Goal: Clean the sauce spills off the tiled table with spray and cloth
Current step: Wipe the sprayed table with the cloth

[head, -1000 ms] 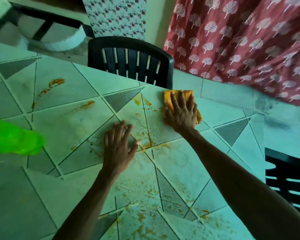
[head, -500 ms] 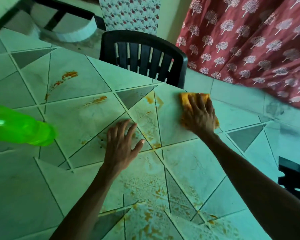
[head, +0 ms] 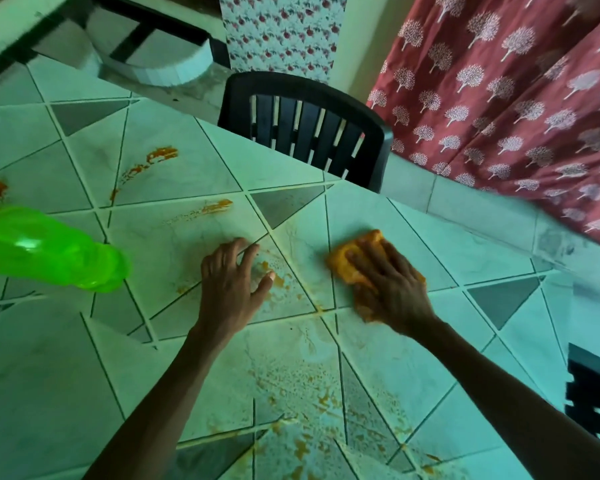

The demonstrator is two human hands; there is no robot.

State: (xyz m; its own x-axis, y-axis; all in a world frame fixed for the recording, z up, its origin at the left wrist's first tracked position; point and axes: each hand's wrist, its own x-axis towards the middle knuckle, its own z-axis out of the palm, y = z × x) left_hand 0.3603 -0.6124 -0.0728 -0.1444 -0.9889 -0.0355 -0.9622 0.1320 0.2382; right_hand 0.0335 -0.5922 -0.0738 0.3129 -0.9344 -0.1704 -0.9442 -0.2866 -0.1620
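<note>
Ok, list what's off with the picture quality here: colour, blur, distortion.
Head view: a green-teal cast tints the tiled table; wide-angle distortion stretches the frame's edges; the green bottle at left is soft; the right hand and cloth look slightly smeared; the left hand is sharper.

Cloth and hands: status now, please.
Right hand pressing orange cloth. Left hand flat on tiled table. Sauce spills not yet wiped; green bottle at left.

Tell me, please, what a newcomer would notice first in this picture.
The bright green plastic bottle at the far left stands out most. Near the centre, the right hand presses a crumpled orange cloth onto the pale tiled table, where orange sauce spills dot the tiles.
</note>
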